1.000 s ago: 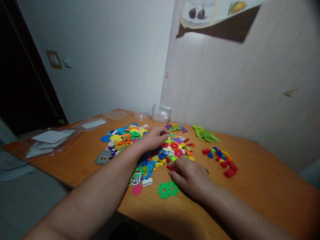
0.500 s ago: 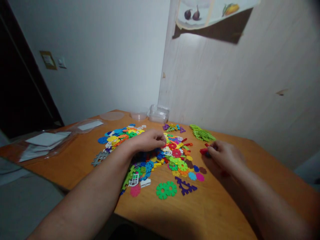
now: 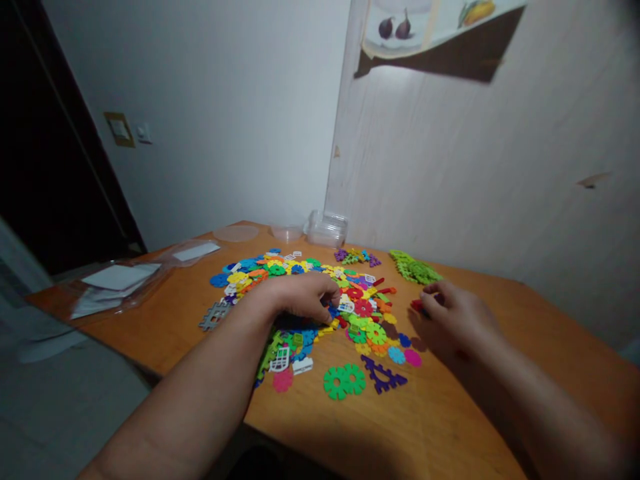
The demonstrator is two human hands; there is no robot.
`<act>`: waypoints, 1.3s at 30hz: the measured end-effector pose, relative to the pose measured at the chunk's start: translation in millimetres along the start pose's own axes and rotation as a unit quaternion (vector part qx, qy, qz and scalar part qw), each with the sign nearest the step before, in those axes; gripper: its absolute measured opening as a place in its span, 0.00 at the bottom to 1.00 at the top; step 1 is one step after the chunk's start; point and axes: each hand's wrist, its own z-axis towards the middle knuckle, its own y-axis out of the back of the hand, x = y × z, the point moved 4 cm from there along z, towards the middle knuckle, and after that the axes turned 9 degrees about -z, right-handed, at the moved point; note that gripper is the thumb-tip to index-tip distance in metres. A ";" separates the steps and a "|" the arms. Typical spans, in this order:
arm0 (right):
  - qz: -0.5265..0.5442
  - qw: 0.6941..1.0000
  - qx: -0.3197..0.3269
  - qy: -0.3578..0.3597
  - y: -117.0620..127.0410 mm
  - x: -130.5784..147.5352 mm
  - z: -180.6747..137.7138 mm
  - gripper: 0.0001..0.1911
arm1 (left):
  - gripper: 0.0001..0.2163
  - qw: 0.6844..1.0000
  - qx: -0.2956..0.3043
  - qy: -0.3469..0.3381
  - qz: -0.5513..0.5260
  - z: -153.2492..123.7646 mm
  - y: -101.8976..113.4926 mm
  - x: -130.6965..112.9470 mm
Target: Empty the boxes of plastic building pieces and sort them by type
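Observation:
My left hand [image 3: 307, 297] reaches into a heap of colourful plastic building pieces [image 3: 367, 308]. Its fingers curl down among blue and yellow pieces, and whatever is between the fingertips is hidden. To the right of the heap, my right hand [image 3: 453, 310] is closed around a small red plastic piece [image 3: 417, 305], with something dark beside it under the fingers. Close in front of the heap lie two green notched discs [image 3: 345, 381] and a purple triangular piece [image 3: 383, 375]. A white lattice window piece [image 3: 280, 359] rests at the heap's near left side.
Behind the heap stand clear plastic containers [image 3: 327, 228] and a small group of purple and yellow pieces [image 3: 357, 257]. Green pieces [image 3: 414, 267] are stacked near the wall. Clear bags with white cards [image 3: 117, 277] lie at the left table edge. A grey lattice piece [image 3: 215, 316] sits nearby.
My left hand has moved lower and nearer to me within the heap. My right hand stays beside the heap, still holding the red piece. The view has turned slightly left.

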 end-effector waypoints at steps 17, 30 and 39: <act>0.263 0.927 -0.002 0.268 0.0 96.8 -56.8 0.22 | 0.13 0.935 -0.001 -0.071 -0.348 14.2 -11.7 -6.1; 0.261 0.912 -0.036 0.313 9.0 103.1 -62.8 0.12 | 0.21 0.948 0.023 -0.063 -0.312 18.6 -22.9 -13.3; 0.180 0.976 -0.046 0.114 14.9 44.9 -19.3 0.12 | 0.17 0.915 -0.109 -0.072 -0.381 20.0 -8.0 -7.4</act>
